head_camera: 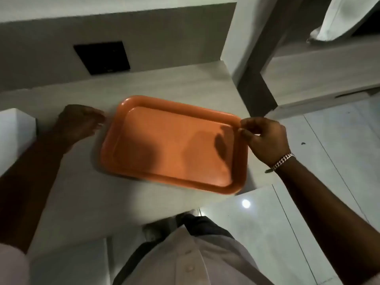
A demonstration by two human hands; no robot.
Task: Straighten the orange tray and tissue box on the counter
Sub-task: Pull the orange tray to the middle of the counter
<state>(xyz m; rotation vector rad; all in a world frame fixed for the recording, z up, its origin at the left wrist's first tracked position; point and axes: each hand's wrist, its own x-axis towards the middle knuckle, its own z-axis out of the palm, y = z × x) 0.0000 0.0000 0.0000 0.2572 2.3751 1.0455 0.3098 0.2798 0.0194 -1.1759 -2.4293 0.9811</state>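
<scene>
The orange tray (pixel 174 145) lies flat on the pale tabletop (pixel 82 192), skewed so that its long sides run from upper left down to lower right. Its near right corner reaches the tabletop's edge, with glossy floor tiles (pixel 308 182) below. The tray is empty; only shadows fall across it.

Behind the tray a low wall rises from the tabletop, with a black square panel (pixel 102 57) set in it. To the right stands a dark-edged frame or post (pixel 257 79), and beyond it a light cloth (pixel 339 17) hangs at the top corner. At the far left edge sits a white box-like block (pixel 14 132); whether it is the tissue box cannot be told. Nothing lies between the hands and the tray.

The right hand (pixel 265 138), with a silver chain bracelet (pixel 282 161) at the wrist, is at the tray's far right corner. Its grip is pinched together on the rim there, thumb and forefinger meeting around the edge, the other fingers curled in.

The left hand (pixel 80 122) is blurred, just beside the tray's left short side. Its fingers are loosely curled and point toward the rim but appear apart from it; the grip holds nothing, and how far it is open cannot be told.

At the bottom, the person's light shirt (pixel 195 254) and dark trousers show.
</scene>
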